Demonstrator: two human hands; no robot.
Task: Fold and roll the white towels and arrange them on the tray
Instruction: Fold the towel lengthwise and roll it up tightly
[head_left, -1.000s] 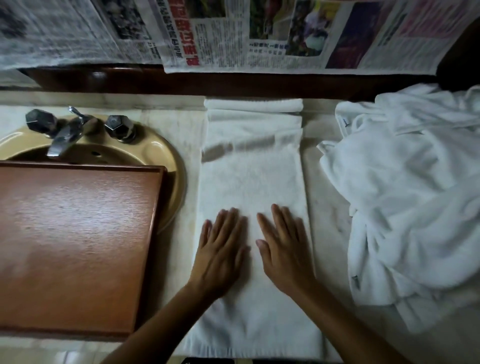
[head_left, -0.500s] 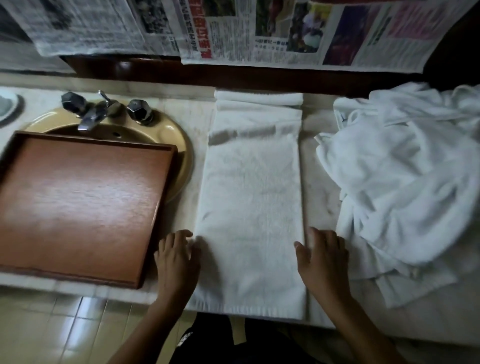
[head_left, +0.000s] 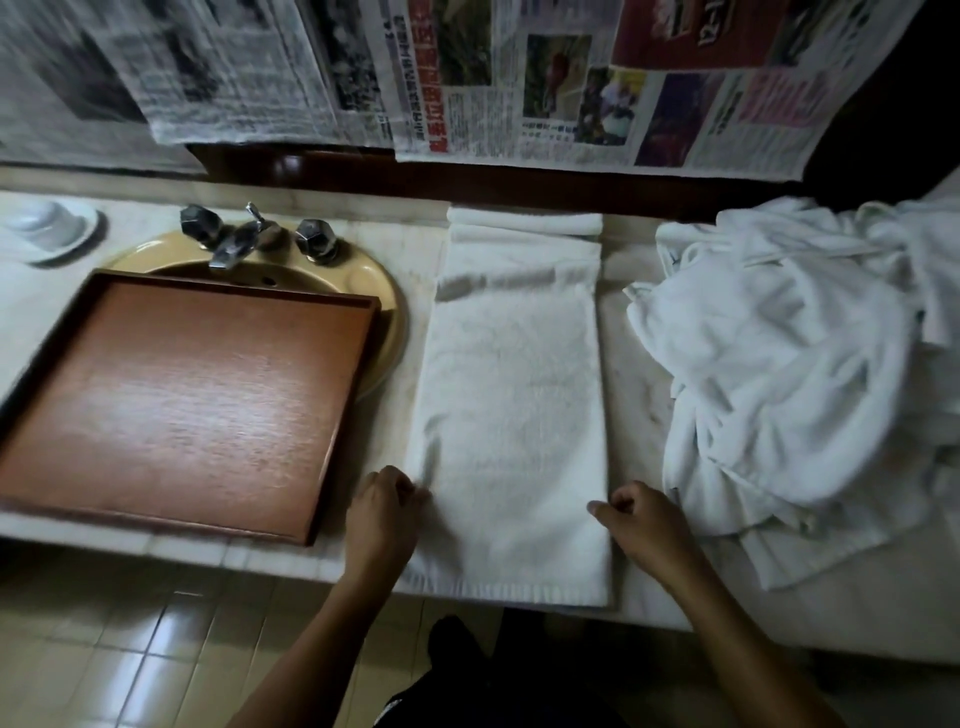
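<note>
- Though the newspaper sheets (head_left: 519, 93) hung along the wall are the biggest thing ahead of me, their print is too blurred to read; I make out only a red headline in Chinese-style characters and some colour photos.
- The pale stone counter (head_left: 639, 374) gives me a flat bed for folding.
- The wooden tray (head_left: 182, 405) sits across the sink on my left, holding no towels yet, close enough that I judge a finished roll can go straight over.
- The heap of white towels (head_left: 779, 364) waits loose on my right, out of the folding lane.
- The folded towel (head_left: 514, 405) lies as a long strip between tray and heap, its near hem at the counter's edge and its far end doubled back by the wall. It looks ready to roll. I see no label.
- The yellow sink (head_left: 384, 291) shows round the tray's far corner.
- My left hand (head_left: 384, 512) is curled, pinching the strip's left edge near the hem.
- My right hand (head_left: 644, 525) is curled at the right edge, thumb to the cloth; I cannot tell whether it grips.
- The tap (head_left: 234, 244) and a white dish (head_left: 49, 228) stand behind.
</note>
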